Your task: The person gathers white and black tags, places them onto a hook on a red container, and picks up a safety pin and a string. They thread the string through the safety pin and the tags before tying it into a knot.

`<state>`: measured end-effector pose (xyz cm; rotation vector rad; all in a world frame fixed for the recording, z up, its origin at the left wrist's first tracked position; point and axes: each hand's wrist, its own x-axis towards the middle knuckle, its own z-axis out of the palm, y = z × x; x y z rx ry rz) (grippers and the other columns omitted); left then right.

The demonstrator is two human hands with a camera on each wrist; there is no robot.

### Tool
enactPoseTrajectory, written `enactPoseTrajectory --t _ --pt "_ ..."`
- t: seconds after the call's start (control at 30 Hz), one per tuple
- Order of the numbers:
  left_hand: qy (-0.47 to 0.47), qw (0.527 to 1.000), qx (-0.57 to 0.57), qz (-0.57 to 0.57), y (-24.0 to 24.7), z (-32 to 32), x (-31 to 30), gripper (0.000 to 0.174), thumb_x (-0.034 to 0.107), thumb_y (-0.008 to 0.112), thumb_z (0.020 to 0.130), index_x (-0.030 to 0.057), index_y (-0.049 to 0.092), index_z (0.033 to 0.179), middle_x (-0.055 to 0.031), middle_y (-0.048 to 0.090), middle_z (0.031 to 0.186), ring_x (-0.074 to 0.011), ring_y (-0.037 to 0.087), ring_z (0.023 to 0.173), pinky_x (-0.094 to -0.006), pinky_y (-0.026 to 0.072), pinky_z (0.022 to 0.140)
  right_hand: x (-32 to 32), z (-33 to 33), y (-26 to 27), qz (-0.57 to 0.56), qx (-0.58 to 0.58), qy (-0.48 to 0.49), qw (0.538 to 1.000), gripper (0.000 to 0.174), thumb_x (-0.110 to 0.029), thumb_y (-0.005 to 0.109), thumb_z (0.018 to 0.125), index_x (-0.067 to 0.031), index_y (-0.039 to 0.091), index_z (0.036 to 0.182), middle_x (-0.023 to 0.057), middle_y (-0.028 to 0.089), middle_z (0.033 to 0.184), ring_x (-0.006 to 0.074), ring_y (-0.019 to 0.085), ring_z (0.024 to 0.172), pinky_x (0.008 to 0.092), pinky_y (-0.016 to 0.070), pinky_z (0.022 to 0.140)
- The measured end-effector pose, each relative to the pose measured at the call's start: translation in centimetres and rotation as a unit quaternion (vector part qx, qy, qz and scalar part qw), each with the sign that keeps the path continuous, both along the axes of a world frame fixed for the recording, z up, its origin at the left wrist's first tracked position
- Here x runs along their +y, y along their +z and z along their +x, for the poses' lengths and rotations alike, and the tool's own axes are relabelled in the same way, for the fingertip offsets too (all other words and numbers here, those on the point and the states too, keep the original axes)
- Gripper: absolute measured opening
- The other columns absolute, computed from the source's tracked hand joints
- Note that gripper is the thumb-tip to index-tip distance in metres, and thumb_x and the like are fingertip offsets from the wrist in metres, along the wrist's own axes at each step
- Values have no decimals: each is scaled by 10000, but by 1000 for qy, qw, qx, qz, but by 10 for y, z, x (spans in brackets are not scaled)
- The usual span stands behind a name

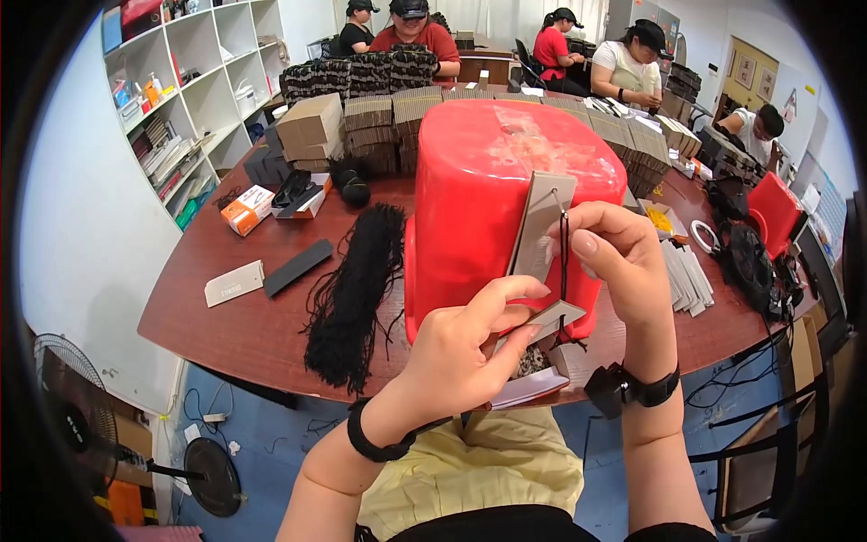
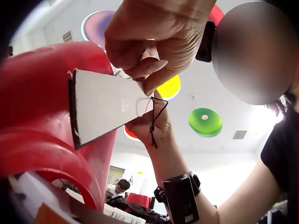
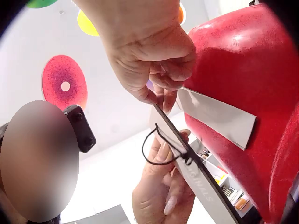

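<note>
In the head view, my left hand (image 1: 461,348) pinches a light grey cardboard tag (image 1: 553,318) near its narrow end. A small knotted black loop passes through the hole at that end, and also shows in the left wrist view on the white side of the tag (image 2: 105,105). My right hand (image 1: 623,253) pinches a black cord (image 1: 564,271) between fingertips and thumb. This cord hangs from the hole of a second grey tag (image 1: 542,221), upright against a red plastic stool (image 1: 479,199). In the right wrist view, lettering shows on a tag (image 3: 201,186) beside my left hand.
A bundle of black cords (image 1: 357,289) lies left of the stool, near two loose tags (image 1: 235,283). Stacked cardboard pieces (image 1: 370,126) line the table's back. More tags (image 1: 686,275) lie at right. Several people work beyond. An open box (image 1: 533,384) sits at the front edge.
</note>
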<state>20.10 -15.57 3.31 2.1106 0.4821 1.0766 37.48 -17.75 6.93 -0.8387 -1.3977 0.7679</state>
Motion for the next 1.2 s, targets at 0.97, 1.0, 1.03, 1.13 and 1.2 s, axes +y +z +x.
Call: enactPoseTrajectory --t 0.97,1.0,1.03,1.13,1.2 --pt "-161 888 -12 -431 9 -26 -15 235 12 542 782 -9 469 1004 -92 618 830 -54 537 761 -175 417 654 -50 5 -13 -36 -63 236 969 630 125 440 637 -28 357 1242 224 476 1143 165 618 561 210 494 465" --pt "-158 895 -14 -417 6 -26 -15 235 17 544 782 -9 468 1003 -93 617 828 -50 534 755 -174 416 648 -57 -5 -2 -100 -156 164 969 591 109 516 641 -16 406 1208 132 587 1004 117 597 528 205 491 483" --pt "-154 901 -15 -405 5 -26 -14 235 22 545 782 -8 466 1002 -93 617 827 -46 532 749 -173 415 642 -56 -10 -3 -92 -201 129 967 551 99 525 659 -10 427 1190 111 607 946 106 589 524 206 490 485" --pt "-148 900 15 -409 7 -28 -16 244 26 550 780 -8 463 1005 -88 618 825 -37 527 733 -172 415 628 -55 -9 -9 -108 -177 99 973 471 96 527 685 12 468 1146 92 632 848 100 585 529 204 492 492" --pt "-148 892 13 -427 10 -29 -19 238 29 553 778 -8 468 996 -86 619 814 -34 525 721 -170 413 619 -54 -7 -14 -133 -4 75 988 345 105 518 703 56 529 1044 127 630 820 126 602 556 210 503 502"
